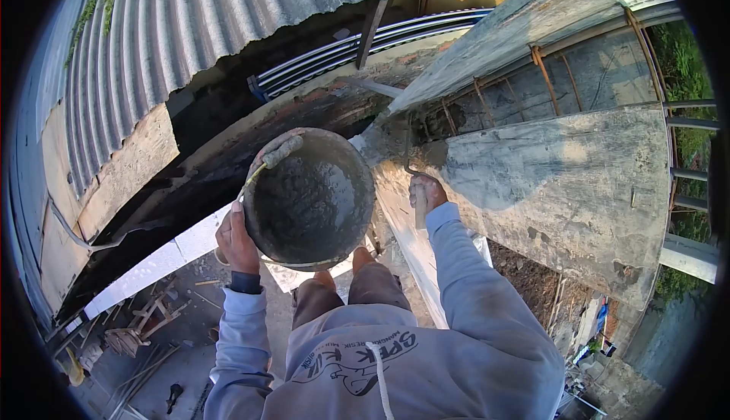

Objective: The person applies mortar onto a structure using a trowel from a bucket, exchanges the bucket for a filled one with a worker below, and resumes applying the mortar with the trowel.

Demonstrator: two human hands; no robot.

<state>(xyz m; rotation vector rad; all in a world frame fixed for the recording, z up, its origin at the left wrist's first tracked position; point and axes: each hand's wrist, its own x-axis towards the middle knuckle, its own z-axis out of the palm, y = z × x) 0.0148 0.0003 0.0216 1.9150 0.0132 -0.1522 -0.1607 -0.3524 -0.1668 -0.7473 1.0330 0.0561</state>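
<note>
My left hand [237, 241] is closed on the left rim of a round dark bucket [262, 245] in front of my legs. Wet grey mortar [308, 192] lies inside it. The bucket's wire handle [257, 173], with a mortar-caked grip, rests against the upper left rim. To the right, my right hand [430, 192] is wrapped round the wooden handle of a trowel [411, 169]. The trowel's bent shank points away from me, and its blade is hard to make out at the near end of a board form [547, 169], where grey mortar lies.
Rusty steel bars [544, 78] stand between the form's boards. Corrugated roofing [205, 25] overhangs at upper left, beside a dark gap. Metal tubes [365, 51] lie beyond the wall [304, 104]. Far below on the left is ground with scattered timber [152, 313].
</note>
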